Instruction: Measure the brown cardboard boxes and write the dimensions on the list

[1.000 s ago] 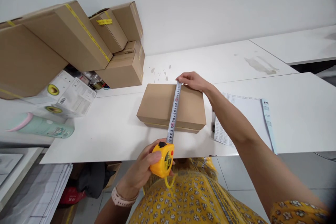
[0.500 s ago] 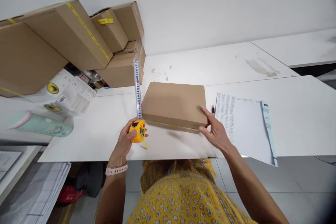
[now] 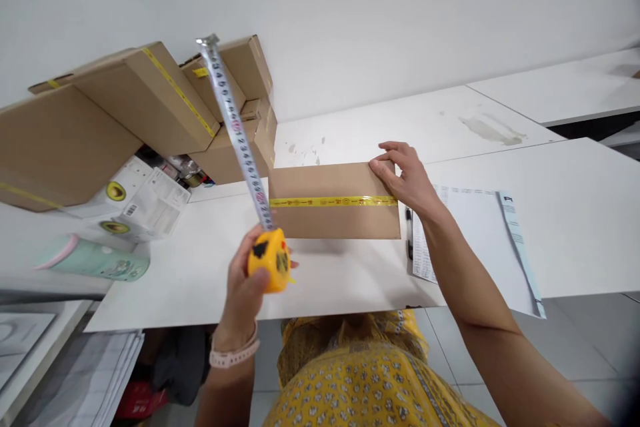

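My left hand [image 3: 247,280] is wrapped round a yellow tape measure [image 3: 270,261]. Its white metal blade [image 3: 237,133] sticks out up and to the left, raised in front of the stacked boxes. A brown cardboard box [image 3: 330,221] is tilted up on the white table, its side with a strip of yellow tape [image 3: 333,201] facing me. My right hand [image 3: 403,173] grips the box at its upper right corner, thumb on the near face; the other fingers are partly hidden behind the edge. The lower end of the blade passes close by the box's left edge.
Several cardboard boxes [image 3: 145,97] are stacked at the left, behind a white carton with avocado pictures [image 3: 150,203]. A mint green bottle [image 3: 100,260] lies at the left edge. Printed sheets [image 3: 475,240] and a black pen [image 3: 409,233] lie on the table [image 3: 560,213] at right.
The box has been tipped up, so its taped side now faces me. My right hand has moved up to its top corner. The tape measure has come nearer, its blade now leaning left.
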`<state>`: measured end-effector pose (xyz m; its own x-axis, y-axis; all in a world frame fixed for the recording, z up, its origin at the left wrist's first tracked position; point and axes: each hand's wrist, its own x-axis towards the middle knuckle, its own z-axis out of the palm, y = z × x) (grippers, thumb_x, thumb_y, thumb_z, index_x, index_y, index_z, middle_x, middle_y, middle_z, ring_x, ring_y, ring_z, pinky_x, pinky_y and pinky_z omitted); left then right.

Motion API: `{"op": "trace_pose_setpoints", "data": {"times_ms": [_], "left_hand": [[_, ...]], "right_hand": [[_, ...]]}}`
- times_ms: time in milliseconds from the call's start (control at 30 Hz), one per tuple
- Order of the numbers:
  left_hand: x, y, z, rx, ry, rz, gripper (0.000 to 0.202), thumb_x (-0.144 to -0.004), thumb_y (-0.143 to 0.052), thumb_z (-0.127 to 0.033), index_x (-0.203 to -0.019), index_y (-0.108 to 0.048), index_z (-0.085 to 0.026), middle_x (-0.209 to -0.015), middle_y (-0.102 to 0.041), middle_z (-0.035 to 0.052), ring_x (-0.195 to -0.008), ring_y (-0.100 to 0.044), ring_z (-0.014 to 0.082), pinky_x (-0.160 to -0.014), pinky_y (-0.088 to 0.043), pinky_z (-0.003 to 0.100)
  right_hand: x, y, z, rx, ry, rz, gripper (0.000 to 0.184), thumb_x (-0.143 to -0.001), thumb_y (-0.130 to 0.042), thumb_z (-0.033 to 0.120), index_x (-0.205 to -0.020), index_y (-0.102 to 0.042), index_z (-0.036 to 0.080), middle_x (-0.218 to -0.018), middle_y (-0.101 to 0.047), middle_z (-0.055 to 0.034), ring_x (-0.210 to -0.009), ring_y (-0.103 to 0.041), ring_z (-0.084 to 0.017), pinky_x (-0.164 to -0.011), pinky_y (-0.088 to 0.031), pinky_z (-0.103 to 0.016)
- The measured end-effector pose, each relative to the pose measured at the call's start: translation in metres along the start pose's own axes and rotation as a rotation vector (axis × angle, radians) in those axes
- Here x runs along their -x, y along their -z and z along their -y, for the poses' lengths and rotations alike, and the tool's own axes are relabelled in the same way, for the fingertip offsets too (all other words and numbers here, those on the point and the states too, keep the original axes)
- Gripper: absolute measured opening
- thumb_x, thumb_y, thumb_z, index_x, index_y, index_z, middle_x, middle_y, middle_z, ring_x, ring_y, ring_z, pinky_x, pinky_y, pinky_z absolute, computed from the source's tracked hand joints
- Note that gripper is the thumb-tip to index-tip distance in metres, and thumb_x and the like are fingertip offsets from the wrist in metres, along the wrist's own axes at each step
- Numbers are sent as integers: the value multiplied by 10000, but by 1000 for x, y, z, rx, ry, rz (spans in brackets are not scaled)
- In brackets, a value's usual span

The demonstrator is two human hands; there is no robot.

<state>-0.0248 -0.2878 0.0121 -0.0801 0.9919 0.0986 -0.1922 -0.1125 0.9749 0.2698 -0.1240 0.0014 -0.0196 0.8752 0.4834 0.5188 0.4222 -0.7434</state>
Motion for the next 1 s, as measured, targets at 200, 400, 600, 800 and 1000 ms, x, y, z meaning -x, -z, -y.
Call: {"op": "trace_pose_setpoints", "data": {"times_ms": [200,400,600,800,1000], "left_hand": [[32,-30,39,144,331,302,628,-758,-796,-503,-1292,-611,-230,-1030,-624,87,-884,-629,229,-760,-624,405],[47,-32,57,154,438,303,595,-777,-775,-504,-1286,-616,-240,-997,-591,81,-902,-601,232,-783,-606,411],[57,-35,67,172,472,341,568,-824,-746,-479,-1320,-589,-251,-998,-573,67,-926,-601,232,-798,-594,399],[56,-37,67,184,472,381,611,-824,-743,-502,-1347,-563,-244,-987,-563,60,-921,-594,223,-822,-587,407],[54,-38,63,197,495,400,597,-827,-738,-512,-1339,-569,-257,-1006,-565,64,-935,-597,231,-839,-581,412]], "right_hand": [[-12,-1,4,-41,146,170,287,-973,-446,322,-1050,-705,224,-1017,-726,-75,-943,-646,-241,-847,-471,-400],[-14,-5,14,266,255,132,330,-986,-337,260,-1023,-664,232,-958,-720,-67,-908,-629,-248,-987,-379,-467],[-25,-18,25,357,264,158,323,-993,-366,295,-1115,-651,207,-1026,-716,-110,-940,-602,-285,-888,-417,-436],[-33,-26,19,357,324,246,472,-1011,-272,237,-1355,-594,234,-1164,-698,-113,-1011,-536,-305,-850,-424,-443],[-33,-28,15,404,331,252,493,-1011,-258,221,-1344,-620,256,-1154,-696,-111,-1002,-507,-300,-836,-410,-434]]}}
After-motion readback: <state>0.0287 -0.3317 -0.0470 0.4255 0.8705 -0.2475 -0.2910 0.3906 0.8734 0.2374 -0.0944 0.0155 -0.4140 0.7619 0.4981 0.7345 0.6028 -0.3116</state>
